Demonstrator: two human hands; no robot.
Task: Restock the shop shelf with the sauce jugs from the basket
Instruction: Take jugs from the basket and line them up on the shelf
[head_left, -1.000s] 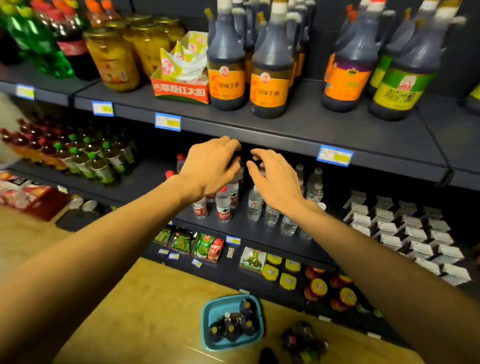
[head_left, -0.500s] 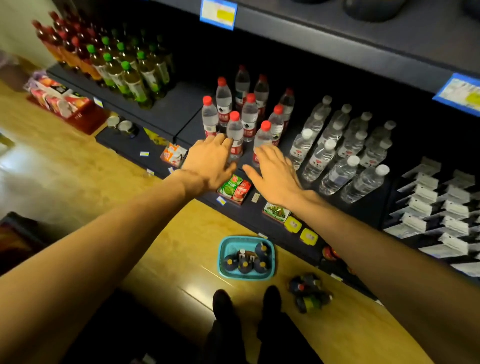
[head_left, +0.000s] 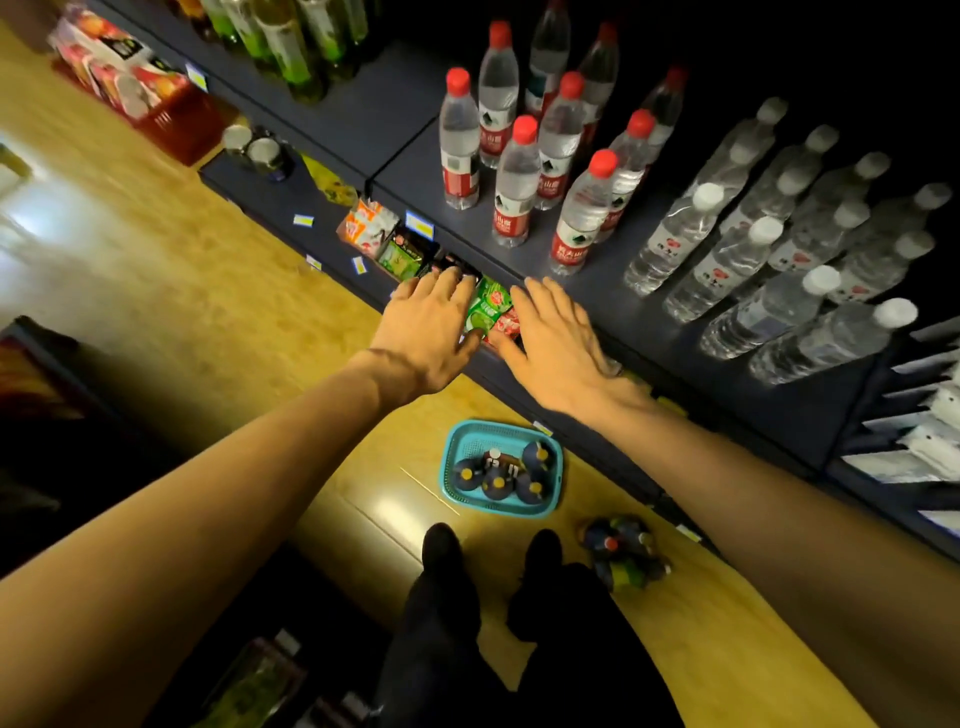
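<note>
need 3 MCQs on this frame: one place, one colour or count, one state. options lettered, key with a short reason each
1. Where is the basket?
A. On the floor in front of the person's feet
B. On the shelf with the water bottles
C. In the left hand

2. What colour are the caps of the labelled water bottles nearest the hands?
A. Red
B. Blue
C. Yellow

3. What state are the two hands in?
A. Both open and empty
B. Each gripping a jug
C. Left one holding the basket

Answers:
1 A: the basket sits on the wooden floor, just beyond the shoes.
2 A: those caps are red; the white-capped bottles stand further right.
3 A: the left hand and right hand are spread flat, fingers apart, and the sauce jugs are still in the basket.
</note>
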